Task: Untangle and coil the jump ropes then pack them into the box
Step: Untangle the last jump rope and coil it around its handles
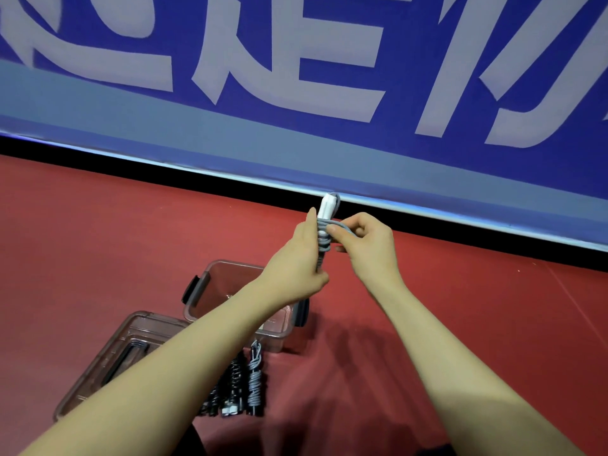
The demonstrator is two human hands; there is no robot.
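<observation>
Head view: winding a grey jump rope (324,240) round its white handles, above and beyond the box (210,284).

Left hand (301,264) grips the bundle upright, fingers curled round it; right hand (365,241) pinches the loose cord beside it. Best to keep each turn snug and close to the last, then tuck the end. Coiled ropes (243,386) lie just in front of the box, the lid (108,353) to its left.

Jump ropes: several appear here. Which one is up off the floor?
The grey rope with white handles, gripped in the left hand while the right hand pinches its cord. The other coiled ropes lie on the red floor beside the clear box.
</observation>
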